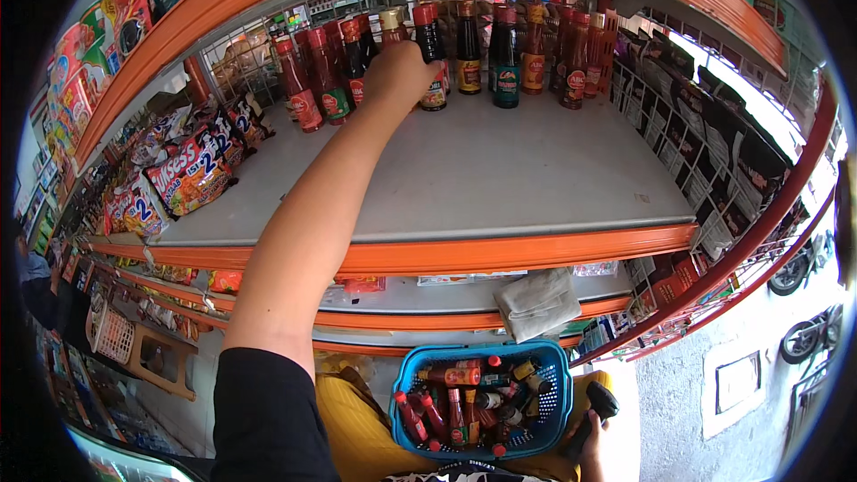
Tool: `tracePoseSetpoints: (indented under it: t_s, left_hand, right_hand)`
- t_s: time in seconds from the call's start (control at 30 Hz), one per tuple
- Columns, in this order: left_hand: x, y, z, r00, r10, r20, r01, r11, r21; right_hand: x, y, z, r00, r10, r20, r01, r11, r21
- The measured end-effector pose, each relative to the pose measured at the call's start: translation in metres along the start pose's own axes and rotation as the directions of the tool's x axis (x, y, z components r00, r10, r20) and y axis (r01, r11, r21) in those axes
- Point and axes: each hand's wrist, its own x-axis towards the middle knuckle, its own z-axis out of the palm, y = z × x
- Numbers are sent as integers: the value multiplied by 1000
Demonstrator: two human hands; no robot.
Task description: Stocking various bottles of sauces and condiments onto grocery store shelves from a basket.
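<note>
My left hand (402,77) reaches among sauce bottles at the back of a grey metal shelf (469,167). Its fingers are hidden behind the back of the hand, so a grip cannot be seen. A gold-capped bottle (392,20) rises just beyond it, and a dark bottle with a red cap (428,33) stands close to the thumb. Red chili sauce bottles (306,94) are upright to the left; a dark soy sauce bottle with a green label (506,70) stands to the right. Low on the right, my right hand (592,438) grips a black handheld scanner (602,399).
A blue plastic basket (566,408) full of bottles sits before me. Noodle packs (191,177) line the shelf's left side. An orange shelf edge (469,254) runs across, with a folded grey cloth (539,304) below. Wire mesh (663,120) bounds the right.
</note>
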Motion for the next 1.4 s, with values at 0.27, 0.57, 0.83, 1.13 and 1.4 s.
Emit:
tracePoseSetpoints:
  t_s: [0.27,0.57,0.83,1.13,1.4]
  left_hand:
    - [37,-4,3,999,-34,-28,35,999,34]
    - [42,-7,9,995,23,-101,-12,995,101]
    - [38,-4,10,992,52,-116,-43,996,84]
    - [25,-4,3,997,11,-79,-7,999,47]
    - [23,-20,-56,923,89,-375,-213,928,-305]
  right_hand:
    - [-7,-11,9,998,48,-45,-49,999,-23]
    - [3,-3,0,999,24,-33,-25,999,-39]
    - [5,-2,0,1000,10,15,-9,999,-49]
    - [2,3,-3,1000,-19,-24,19,1000,-22]
    - [-11,-22,21,1000,-23,9,23,1000,-13]
